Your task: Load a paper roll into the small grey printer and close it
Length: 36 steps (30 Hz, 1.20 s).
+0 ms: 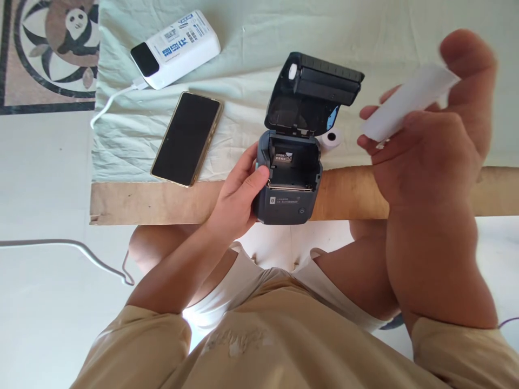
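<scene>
A small dark-grey portable printer [288, 192] sits at the table's near edge with its lid [314, 92] flipped open and its paper bay empty. My left hand [239, 192] grips the printer's left side. Raised close to the camera on the right, my right hand [430, 135] pinches a white strip of paper [407, 102] between thumb and fingers. A small white paper roll [331, 139] lies on the cloth just right of the printer's hinge.
A black smartphone [187, 138] lies face up left of the printer. A white power bank [176, 47] with a white cable [111, 102] sits at the back left. Pale green cloth [243, 48] covers the wooden table [154, 202]. A panda mat [52, 43] lies on the floor.
</scene>
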{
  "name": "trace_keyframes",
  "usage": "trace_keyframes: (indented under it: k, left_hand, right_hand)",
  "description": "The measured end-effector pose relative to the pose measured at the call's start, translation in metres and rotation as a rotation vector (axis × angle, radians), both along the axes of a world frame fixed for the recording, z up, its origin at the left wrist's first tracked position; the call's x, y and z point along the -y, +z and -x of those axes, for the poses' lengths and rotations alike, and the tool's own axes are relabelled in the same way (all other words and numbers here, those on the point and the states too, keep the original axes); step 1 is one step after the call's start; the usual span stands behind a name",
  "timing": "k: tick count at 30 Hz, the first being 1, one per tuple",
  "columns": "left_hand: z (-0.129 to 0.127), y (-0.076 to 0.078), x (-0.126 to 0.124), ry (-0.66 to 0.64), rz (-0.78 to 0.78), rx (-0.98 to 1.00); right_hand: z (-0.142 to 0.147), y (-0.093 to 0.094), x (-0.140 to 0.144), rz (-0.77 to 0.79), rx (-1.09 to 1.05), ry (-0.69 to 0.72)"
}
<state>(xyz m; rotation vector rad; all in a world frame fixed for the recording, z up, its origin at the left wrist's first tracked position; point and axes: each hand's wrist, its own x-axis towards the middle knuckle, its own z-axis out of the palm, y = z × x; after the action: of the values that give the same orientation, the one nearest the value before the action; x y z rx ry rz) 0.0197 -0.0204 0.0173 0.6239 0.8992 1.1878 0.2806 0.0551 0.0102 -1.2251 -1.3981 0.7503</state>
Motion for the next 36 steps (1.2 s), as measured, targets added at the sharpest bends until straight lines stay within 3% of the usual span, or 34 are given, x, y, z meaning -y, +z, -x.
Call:
trace_keyframes:
  k: [2, 4, 5, 7, 9, 11, 14, 16, 23, 28, 32, 36]
  left_hand:
    - [0.000, 0.000, 0.000, -0.002, 0.000, -0.001]
    - [0.000, 0.001, 0.000, -0.002, 0.008, -0.008]
    - [0.000, 0.001, 0.000, -0.003, 0.013, -0.014]
    - [0.000, 0.002, 0.000, -0.017, 0.023, -0.027]
    - [0.000, 0.003, 0.000, -0.043, 0.032, -0.045]
    - [0.000, 0.003, 0.001, -0.062, 0.027, -0.055]
    - [0.001, 0.000, 0.001, -0.062, -0.006, -0.053]
    - [0.001, -0.004, 0.000, -0.071, -0.039, -0.044]
    - [0.006, -0.015, -0.007, -0.147, -0.091, -0.073]
    - [0.006, -0.012, -0.004, -0.150, -0.104, -0.057]
    - [0.007, -0.012, -0.004, -0.142, -0.151, -0.027]
    - [0.009, -0.016, -0.006, -0.155, -0.153, -0.053]
  right_hand:
    - [0.003, 0.000, -0.001, 0.185, -0.179, 0.061]
    - [0.006, 0.003, 0.002, 0.250, -0.283, 0.069]
    - [0.009, 0.006, 0.005, 0.209, -0.268, 0.069]
    - [0.018, 0.016, 0.016, -0.027, -0.159, 0.068]
    - [0.030, 0.026, 0.030, -0.291, 0.024, 0.106]
    - [0.043, 0.031, 0.042, -0.446, 0.227, 0.173]
    - [0.057, 0.031, 0.049, -0.437, 0.486, 0.208]
    - [0.062, 0.028, 0.048, -0.397, 0.547, 0.182]
    - [0.062, 0.021, 0.037, -0.483, 0.541, 0.213]
    - [0.057, 0.033, 0.045, -0.571, 0.607, 0.220]
    - [0.056, 0.039, 0.056, -0.659, 0.599, 0.320]
    - [0.063, 0.032, 0.064, -0.666, 0.653, 0.390]
